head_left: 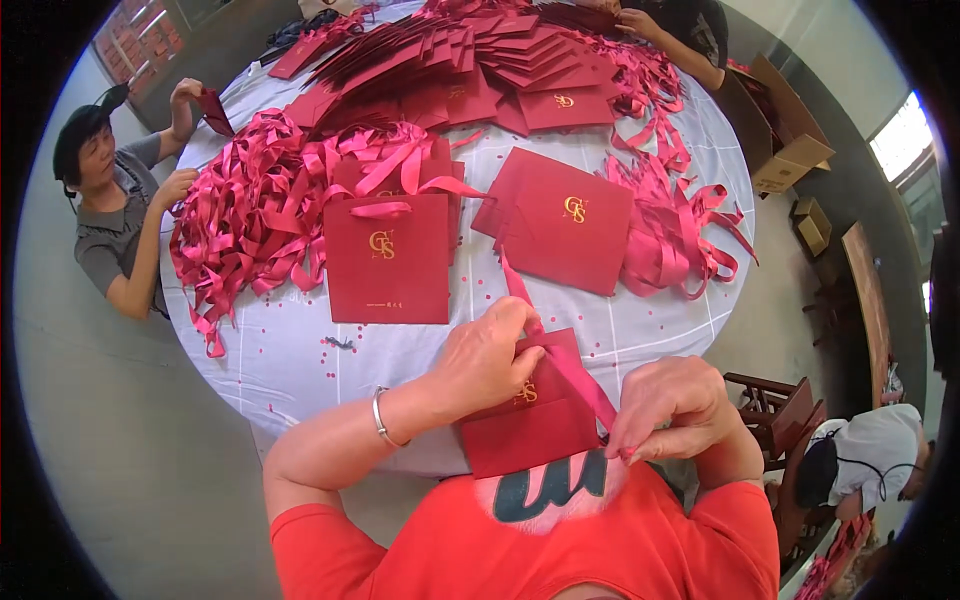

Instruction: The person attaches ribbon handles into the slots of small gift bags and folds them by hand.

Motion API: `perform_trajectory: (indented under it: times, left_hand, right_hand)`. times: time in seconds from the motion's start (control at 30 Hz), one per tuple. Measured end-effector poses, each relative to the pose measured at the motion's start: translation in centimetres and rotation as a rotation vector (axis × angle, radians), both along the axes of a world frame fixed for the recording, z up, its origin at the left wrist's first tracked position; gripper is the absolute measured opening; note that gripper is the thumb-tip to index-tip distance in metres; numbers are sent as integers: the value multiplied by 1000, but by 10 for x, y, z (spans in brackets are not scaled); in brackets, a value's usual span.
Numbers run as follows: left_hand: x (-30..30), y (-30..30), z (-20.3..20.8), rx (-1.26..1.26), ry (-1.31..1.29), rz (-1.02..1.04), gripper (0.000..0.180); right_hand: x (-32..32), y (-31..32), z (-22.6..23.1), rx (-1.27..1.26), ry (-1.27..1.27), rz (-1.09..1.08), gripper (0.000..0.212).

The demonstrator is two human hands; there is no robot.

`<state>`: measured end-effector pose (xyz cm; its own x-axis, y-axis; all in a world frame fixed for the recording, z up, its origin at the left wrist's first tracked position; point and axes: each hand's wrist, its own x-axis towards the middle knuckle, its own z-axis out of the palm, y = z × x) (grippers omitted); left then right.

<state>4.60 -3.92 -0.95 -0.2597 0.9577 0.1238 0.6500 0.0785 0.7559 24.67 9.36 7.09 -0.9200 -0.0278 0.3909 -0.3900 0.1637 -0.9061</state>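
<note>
A dark red paper gift bag (530,440) lies at the table's near edge, close against my body, with a gold mark on its face. My left hand (488,355) is closed over the bag's upper part, pinching a pink-red satin ribbon (572,378). From there the ribbon runs down to the right, where my right hand (670,408) grips its end in a finger-and-thumb pinch. Part of the bag is hidden beneath my left hand. Beyond it lie a bag with a ribbon handle (388,270) and a small pile of flat bags (565,215).
A ribbon heap (260,190) spreads on the left, another bunch (670,235) on the right. Many stacked bags (450,65) cover the far side. Small red paper dots dot the white tablecloth (280,350). Co-workers sit left and far right; a cardboard box (790,130) stands beyond.
</note>
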Motion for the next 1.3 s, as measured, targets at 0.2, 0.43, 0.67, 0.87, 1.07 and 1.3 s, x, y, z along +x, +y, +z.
perform_trajectory:
  times: [0.2,0.43,0.67,0.87,1.07,1.3]
  left_hand:
    - [1,0,-3,97,56,-67,21]
    - [-9,-1,9,-55,-261,-117,21]
    - [-26,1,16,-174,-583,-168,32]
    - [-28,1,17,-158,-636,-232,30]
    - [-33,4,22,21,-134,-196,16]
    - [-34,3,38,-168,100,-237,14]
  right_hand:
    - [-1,0,5,86,12,-49,16]
    - [-33,4,-34,463,-4,-501,14]
    - [-42,8,-62,346,-136,-448,14]
    - [-51,13,-59,317,-79,-471,14]
    - [-50,39,-56,246,-382,-439,13]
    - [-48,37,-53,457,-310,-353,12]
